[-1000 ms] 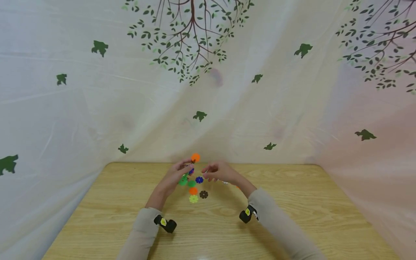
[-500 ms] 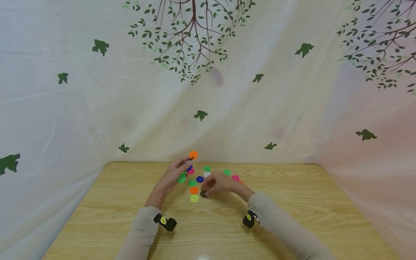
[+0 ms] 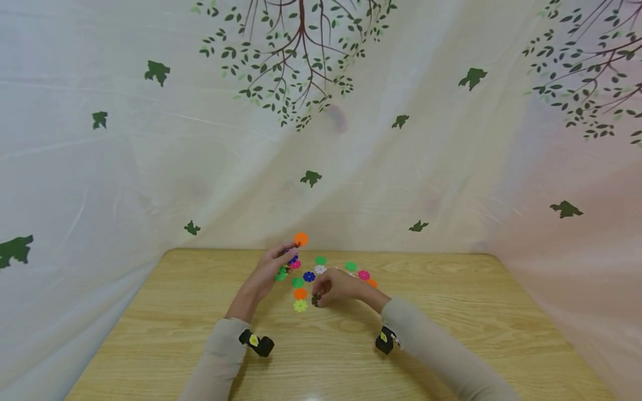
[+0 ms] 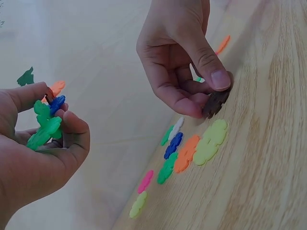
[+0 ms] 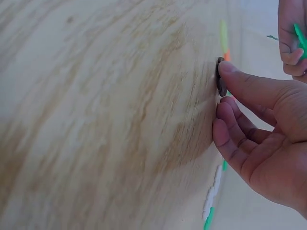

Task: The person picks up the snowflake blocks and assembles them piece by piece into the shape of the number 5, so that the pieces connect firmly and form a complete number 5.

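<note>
Brn disc [image 4: 218, 101] x1, pinched R grip [image 3: 341, 284] | cluster [image 4: 48, 127] x1, held L grip [image 3: 263, 273] | pinks [image 3: 364, 275] x2

Pale cloth [image 3: 241, 167] behind a wooden table [image 3: 321, 367]
We see two leafy branch prints [image 3: 302, 28] high on the cloth (both run out of view) and dark green shapes [image 3: 311, 178] scattered around

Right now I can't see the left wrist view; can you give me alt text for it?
The right hand pinches a brown disc, upper centre; at left, the left hand holds a green, blue and orange cluster. Loose yellow, orange, green, blue, white and pink discs lie on the wooden table.
</note>
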Demonstrator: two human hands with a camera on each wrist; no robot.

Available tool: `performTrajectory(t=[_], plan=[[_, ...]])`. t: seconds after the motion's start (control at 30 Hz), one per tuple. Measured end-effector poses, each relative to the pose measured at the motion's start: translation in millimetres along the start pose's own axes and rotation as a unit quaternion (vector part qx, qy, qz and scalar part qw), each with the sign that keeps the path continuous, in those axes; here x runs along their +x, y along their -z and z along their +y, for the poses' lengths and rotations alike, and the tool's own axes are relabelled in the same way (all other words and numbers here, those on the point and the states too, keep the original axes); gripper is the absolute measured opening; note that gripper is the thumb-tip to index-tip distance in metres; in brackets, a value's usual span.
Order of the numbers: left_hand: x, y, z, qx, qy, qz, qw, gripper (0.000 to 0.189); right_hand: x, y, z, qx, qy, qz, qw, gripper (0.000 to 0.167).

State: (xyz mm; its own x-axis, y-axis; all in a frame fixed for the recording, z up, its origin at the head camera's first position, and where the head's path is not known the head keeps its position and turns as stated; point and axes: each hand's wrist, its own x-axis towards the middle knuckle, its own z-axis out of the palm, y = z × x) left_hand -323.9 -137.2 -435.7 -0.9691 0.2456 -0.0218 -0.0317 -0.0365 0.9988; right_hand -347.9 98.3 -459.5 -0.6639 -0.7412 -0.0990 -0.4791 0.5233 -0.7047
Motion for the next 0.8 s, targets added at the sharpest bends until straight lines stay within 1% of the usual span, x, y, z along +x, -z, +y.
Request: performTrajectory(t=[0.1, 0.3, 0.47, 0.57, 0.7, 0.8], plan=[[-1.0, -1.0, 0.6, -0.001, 0.001, 0.001, 1.0, 0.051, -1.6, 0, 0, 0.008, 0.005, 0.003, 1.0, 0.019], [-1.4, -1.9, 0.9, -0.007, -0.001, 0.002, 1.0, 0.053, -6.0, -1, 4, 0.041, 0.006, 0.018, 0.999, 0.022], [-1.7, -4.2, 0.2, -0.011, -0.002, 0.01, 0.9999, 0.054, -8.3, -2, 6, 0.063, 0.01, 0.036, 0.9973, 0.018], [-2.3, -6.3, 0.2, -0.018, -0.003, 0.015, 0.9997, 0.052, -7.8, -3, 6, 0.071, 0.011, 0.055, 0.9959, 0.015], [-1.8, -8.5, -0.5, -0.025, -0.008, 0.016, 0.9995, 0.052, -4.8, -4, 2, 0.11, 0.019, 0.085, 0.99, 0.014], [-1.4, -9.6, -0.8, -0.028, -0.011, 0.017, 0.9994, 0.052, -2.7, -2, -4, 0.154, 0.025, 0.11, 0.9817, 0.017]])
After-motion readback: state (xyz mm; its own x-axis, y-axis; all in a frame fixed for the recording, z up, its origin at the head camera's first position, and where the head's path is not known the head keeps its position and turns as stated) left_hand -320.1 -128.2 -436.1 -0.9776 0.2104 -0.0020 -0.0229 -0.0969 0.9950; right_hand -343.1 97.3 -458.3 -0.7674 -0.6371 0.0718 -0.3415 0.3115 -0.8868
